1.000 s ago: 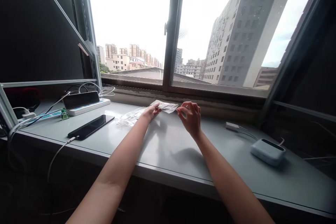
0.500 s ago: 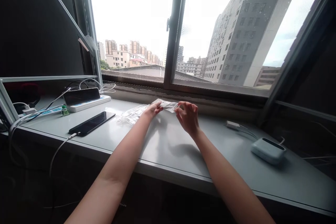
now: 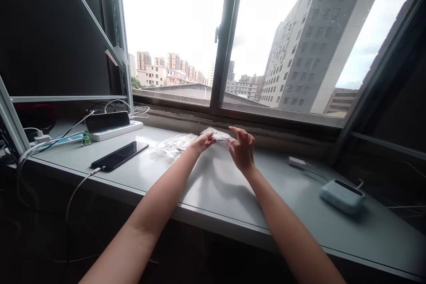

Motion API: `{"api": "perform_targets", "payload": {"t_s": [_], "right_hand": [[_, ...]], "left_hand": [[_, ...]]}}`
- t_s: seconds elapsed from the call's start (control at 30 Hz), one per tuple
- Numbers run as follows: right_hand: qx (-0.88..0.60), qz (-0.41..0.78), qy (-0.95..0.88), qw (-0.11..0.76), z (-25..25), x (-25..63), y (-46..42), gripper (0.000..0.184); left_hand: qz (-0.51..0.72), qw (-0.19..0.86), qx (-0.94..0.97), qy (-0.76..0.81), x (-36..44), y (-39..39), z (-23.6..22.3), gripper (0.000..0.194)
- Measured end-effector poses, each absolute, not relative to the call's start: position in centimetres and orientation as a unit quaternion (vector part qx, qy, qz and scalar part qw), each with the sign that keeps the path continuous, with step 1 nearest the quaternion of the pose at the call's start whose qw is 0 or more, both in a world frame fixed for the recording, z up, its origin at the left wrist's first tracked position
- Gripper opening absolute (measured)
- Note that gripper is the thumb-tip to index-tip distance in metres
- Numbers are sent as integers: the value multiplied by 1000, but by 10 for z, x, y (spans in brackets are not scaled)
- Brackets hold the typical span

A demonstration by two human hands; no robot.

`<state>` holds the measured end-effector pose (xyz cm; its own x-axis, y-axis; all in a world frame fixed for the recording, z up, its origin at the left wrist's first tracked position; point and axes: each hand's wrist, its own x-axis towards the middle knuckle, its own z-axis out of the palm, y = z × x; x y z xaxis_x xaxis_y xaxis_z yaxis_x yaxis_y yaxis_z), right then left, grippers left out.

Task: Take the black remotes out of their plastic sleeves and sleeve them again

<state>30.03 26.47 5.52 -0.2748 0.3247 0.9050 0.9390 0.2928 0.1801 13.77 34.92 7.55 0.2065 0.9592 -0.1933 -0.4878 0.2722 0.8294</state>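
My left hand grips one end of a small clear plastic bag, held just above the table near the window. Whatever is inside the bag looks whitish and cannot be made out. At its other end, the thumb side of my right hand pinches the bag's edge, with the index finger lifted away from it. Beside my left wrist, a pile of similar clear plastic bags with white contents lies on the table.
A phone with a white cable lies on the grey table. Behind it, another phone leans on a white power strip near a small green bottle. To the right are a pale blue power bank and a white adapter.
The view has shifted slightly. My right index finger has straightened and lifted off the bag, while my left hand keeps its grip.
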Motion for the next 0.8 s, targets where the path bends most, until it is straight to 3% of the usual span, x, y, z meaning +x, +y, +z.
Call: {"api": "perform_targets", "payload": {"t_s": [0.33, 0.8], "right_hand": [[-420, -418, -704, 391, 57, 313, 268, 25], [-410, -434, -727, 338, 61, 314, 263, 28]], "left_hand": [[434, 733, 366, 375, 140, 343, 74, 13], [436, 725, 386, 367, 144, 337, 82, 11]]}}
